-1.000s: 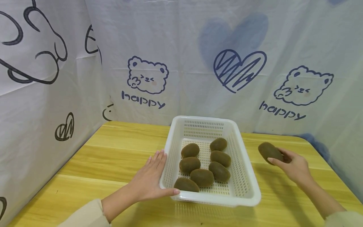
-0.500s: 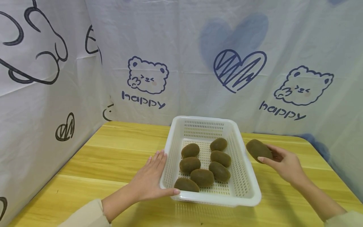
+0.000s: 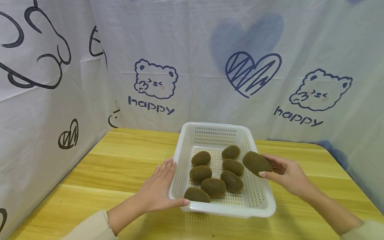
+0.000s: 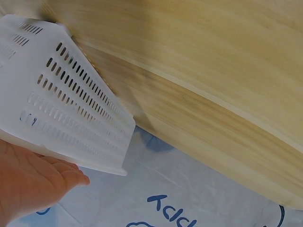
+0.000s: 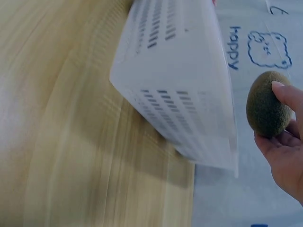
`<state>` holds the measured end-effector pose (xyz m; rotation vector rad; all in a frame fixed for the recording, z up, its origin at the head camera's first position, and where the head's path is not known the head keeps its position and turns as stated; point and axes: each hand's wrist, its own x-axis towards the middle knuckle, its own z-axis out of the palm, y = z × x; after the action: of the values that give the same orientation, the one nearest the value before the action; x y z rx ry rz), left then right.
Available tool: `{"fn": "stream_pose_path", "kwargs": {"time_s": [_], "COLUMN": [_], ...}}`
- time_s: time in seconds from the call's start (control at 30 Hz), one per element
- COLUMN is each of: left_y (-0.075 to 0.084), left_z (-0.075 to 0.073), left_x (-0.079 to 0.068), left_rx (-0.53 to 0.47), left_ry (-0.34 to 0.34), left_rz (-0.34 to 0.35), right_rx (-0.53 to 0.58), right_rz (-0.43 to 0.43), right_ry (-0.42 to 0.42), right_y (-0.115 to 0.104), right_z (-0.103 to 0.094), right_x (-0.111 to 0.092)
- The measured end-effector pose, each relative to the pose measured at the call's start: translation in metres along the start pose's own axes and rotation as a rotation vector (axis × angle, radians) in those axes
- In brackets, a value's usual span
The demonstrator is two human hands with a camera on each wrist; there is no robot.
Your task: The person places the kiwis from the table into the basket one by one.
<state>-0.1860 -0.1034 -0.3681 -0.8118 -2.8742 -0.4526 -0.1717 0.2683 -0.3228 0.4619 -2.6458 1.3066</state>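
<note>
A fuzzy brown kiwifruit (image 3: 256, 163) is pinched between the thumb and fingers of my right hand (image 3: 288, 175), over the right rim of a white plastic basket (image 3: 228, 212). The right wrist view shows the same kiwifruit (image 5: 268, 104) up beside the basket's rim. Several more kiwifruit (image 3: 213, 187) lie in two rough rows on the basket's floor. My left hand (image 3: 159, 190) rests on the basket's left rim, fingers straight and thumb along the front corner. In the left wrist view that hand (image 4: 38, 179) lies along the slotted basket wall (image 4: 71, 94).
The basket stands on a yellow wood-grain table (image 3: 120, 166). A white cloth (image 3: 198, 93) printed with bears, hearts and the word "happy" hangs behind the table, and more cloth (image 3: 75, 100) covers the left side.
My right hand has carried the kiwifruit leftward from beside the basket to over its right rim. The left hand and the basket have stayed put.
</note>
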Motion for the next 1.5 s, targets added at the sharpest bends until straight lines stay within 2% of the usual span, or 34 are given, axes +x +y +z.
{"fn": "stream_pose_path", "kwargs": {"time_s": [0.13,0.33,0.8,1.0,1.23,1.3,1.5], "left_y": [0.001,0.001,0.001,0.001,0.002,0.002,0.002], "left_z": [0.0,0.0,0.001,0.003,0.002,0.002,0.001], "left_x": [0.001,0.001,0.001,0.001,0.001,0.001,0.0], "left_rx": [0.001,0.0,0.0,0.003,-0.001,-0.003,-0.002], "left_ry": [-0.002,-0.004,-0.002,0.007,0.009,0.01,0.012], "left_rz": [0.003,0.003,0.001,0.006,0.01,0.012,0.012], "right_rx": [0.042,0.076,-0.103,-0.279,-0.358,-0.368,-0.343], "right_rz": [-0.06,-0.086,-0.164,-0.246,-0.307,-0.305,-0.22], "right_ry": [-0.076,-0.216,-0.521,-0.586,-0.649,-0.653,-0.641], "right_y": [-0.005,-0.011,-0.01,-0.013,-0.012,-0.012,-0.015], "right_z": [0.009,0.019,0.042,0.051,0.061,0.062,0.06], "right_x": [-0.001,0.001,0.014,0.018,0.019,0.019,0.021]}}
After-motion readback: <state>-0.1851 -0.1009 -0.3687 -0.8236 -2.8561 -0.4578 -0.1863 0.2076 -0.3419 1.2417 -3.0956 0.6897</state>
